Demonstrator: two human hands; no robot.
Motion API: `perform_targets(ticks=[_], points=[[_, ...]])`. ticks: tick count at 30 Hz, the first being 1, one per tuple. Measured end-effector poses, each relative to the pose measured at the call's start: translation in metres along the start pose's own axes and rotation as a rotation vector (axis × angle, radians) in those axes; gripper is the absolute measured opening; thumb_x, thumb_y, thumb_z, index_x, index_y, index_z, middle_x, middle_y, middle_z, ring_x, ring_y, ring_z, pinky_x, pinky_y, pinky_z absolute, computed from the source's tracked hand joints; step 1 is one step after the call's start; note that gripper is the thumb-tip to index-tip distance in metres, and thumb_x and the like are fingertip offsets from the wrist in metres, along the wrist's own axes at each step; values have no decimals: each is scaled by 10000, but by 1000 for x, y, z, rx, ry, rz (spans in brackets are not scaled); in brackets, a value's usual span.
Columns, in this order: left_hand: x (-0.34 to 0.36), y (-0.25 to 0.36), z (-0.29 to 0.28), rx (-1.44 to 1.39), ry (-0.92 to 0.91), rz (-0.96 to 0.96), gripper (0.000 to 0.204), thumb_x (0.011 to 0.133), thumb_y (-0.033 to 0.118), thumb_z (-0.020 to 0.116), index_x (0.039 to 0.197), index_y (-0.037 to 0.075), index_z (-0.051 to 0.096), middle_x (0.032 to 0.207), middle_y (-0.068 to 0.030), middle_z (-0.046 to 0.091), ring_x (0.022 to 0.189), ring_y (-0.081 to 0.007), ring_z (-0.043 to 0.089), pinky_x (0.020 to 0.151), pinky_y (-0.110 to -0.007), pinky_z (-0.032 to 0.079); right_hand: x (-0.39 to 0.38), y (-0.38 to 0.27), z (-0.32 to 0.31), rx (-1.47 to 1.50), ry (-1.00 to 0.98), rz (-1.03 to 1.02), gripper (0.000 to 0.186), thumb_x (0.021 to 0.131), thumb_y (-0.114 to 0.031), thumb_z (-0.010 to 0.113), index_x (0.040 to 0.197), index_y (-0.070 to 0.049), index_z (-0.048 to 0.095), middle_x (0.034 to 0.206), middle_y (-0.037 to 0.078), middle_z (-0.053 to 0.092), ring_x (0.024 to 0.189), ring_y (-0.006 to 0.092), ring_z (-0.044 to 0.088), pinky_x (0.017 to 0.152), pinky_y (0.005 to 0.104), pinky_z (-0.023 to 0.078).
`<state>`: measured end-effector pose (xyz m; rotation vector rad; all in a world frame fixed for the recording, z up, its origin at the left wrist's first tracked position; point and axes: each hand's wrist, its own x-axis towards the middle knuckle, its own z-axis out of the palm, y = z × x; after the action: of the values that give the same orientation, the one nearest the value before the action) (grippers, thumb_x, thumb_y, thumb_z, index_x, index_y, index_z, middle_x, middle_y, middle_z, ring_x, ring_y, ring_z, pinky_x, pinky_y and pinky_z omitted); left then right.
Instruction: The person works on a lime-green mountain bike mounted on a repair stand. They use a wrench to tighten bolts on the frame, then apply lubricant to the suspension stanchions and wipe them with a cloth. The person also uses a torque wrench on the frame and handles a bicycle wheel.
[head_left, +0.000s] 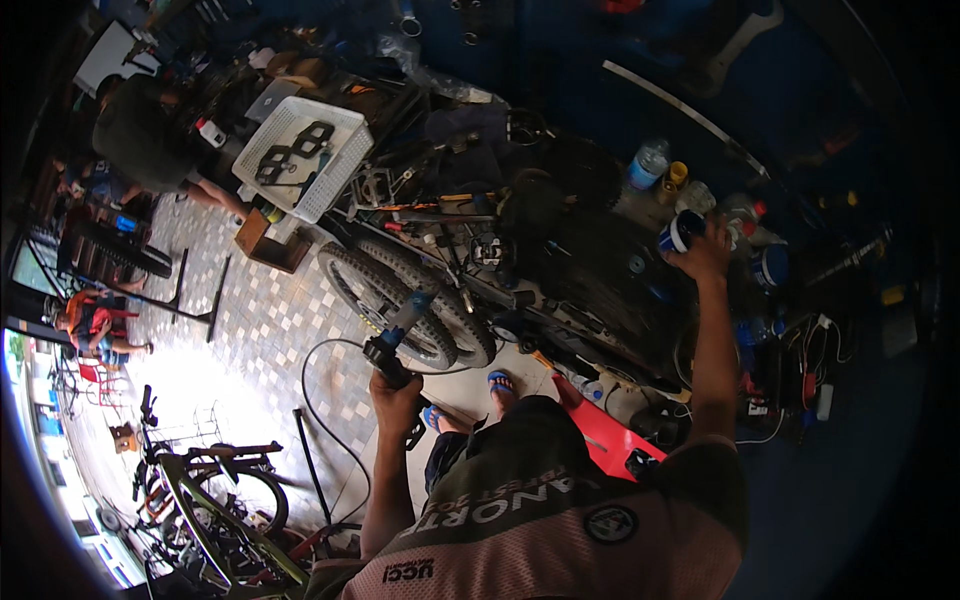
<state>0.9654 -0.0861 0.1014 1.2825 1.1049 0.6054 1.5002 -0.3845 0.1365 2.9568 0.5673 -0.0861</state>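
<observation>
My left hand point(393, 398) is closed around a black handheld part point(383, 356) with a blue upper piece point(410, 312); a thin black hose runs down near it. My right hand point(705, 250) reaches to the back right and is closed on a round blue-and-white container point(680, 232). Around that hand stand a water bottle point(648, 163), yellow containers point(675, 178), a red-capped bottle point(745, 215) and another blue tub point(770, 266). Two fat bike tyres point(345, 285) sit just beyond my left hand, below a dark, cluttered bench point(590, 275).
A white basket point(344, 150) with black pedals stands at the back, beside a wooden box point(268, 240). Bicycles point(200, 490) crowd the lower left. One person point(135, 135) bends at upper left, another point(100, 330) sits farther left. A red object point(600, 430) lies near my feet.
</observation>
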Motion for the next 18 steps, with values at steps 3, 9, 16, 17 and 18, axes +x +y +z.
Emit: perform_targets(ticks=[3,9,16,17,18], points=[[-2,-4,0,14,4,23,235,804,-25,761,928,85,594,771,59,556,694,-62,520,629,-272,437,2,-1,1,15,23,-22,762,684,-621,857,1276,-143,802,1760,119,251,1647,383,111,1298,566,201],[-16,15,-4,87,17,62,221,852,21,743,1001,60,584,818,11,577,722,-94,553,652,-285,459,2,-2,4,-53,25,-7,807,716,-651,845,1319,-119,767,1747,159,265,1646,383,123,1306,548,202],[-33,21,-19,-466,93,-33,212,970,37,646,1144,68,530,854,-24,573,712,-132,578,615,-341,514,-20,-16,-9,-52,345,-34,934,749,-548,896,1421,7,560,1553,244,458,1565,467,281,1264,572,286],[-36,21,-25,-482,94,-42,191,993,55,599,1163,86,516,849,-25,550,689,-136,556,594,-348,503,-28,-29,-19,-14,442,-76,901,761,-510,903,1418,4,562,1530,247,480,1546,465,318,1250,573,310],[-40,19,-32,-543,96,-78,181,995,64,593,1158,91,518,840,-25,540,681,-137,547,588,-350,498,-37,-44,-30,26,539,-117,869,773,-472,909,1414,1,564,1507,251,502,1528,463,355,1235,574,334]])
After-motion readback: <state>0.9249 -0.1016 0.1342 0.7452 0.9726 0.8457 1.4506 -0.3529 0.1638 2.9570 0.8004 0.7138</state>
